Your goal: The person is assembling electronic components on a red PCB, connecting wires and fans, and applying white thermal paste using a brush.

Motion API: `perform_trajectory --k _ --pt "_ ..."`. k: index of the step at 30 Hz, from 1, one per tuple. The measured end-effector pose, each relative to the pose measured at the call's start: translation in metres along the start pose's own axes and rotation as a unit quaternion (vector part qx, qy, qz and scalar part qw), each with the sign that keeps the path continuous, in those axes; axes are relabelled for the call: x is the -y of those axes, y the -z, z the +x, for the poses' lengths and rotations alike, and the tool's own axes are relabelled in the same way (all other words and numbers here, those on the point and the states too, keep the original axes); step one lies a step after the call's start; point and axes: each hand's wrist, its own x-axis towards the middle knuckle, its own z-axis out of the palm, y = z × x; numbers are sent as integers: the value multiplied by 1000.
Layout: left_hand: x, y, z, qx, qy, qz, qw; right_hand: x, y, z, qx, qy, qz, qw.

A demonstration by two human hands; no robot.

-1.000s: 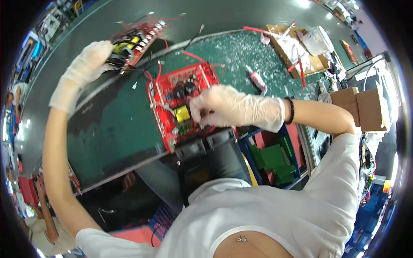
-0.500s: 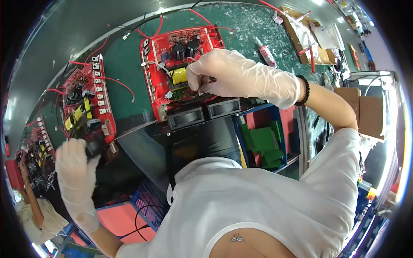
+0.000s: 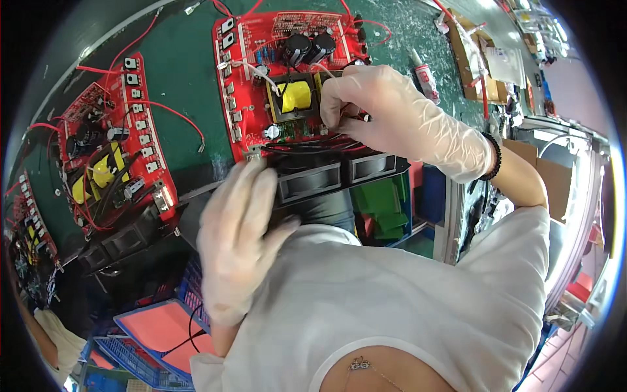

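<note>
Head view: right hand [image 3: 392, 111], hold unclear, curls over fragile-looking circuit board [image 3: 255, 98], upper centre, best edge-held; left hand [image 3: 235, 245] gapes.

Red circuit boards [image 3: 251, 108]: three in view;
Gloved hands: two, one left hand [image 3: 236, 238] and one right hand [image 3: 395, 111];
Tall black cylinders [image 3: 297, 47] on the rightmost board: two;
Black fans [image 3: 310, 183] along that board's near edge: two;
White-and-red tubes [image 3: 426, 82]: one;
Black beaded bracelets [image 3: 494, 157]: one;
Necklaces [image 3: 360, 364]: one;
Co-workers [image 3: 63, 336] partly in view: one.
</note>
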Motion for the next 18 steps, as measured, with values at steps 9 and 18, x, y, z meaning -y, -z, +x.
perform_trajectory --k 9,18 --pt "6 -39 8 -98 -61 -21 993 8 -2 5 23 -8 -16 1000" --pt "8 -43 6 -116 -67 -27 991 7 -10 4 13 25 -44 999"
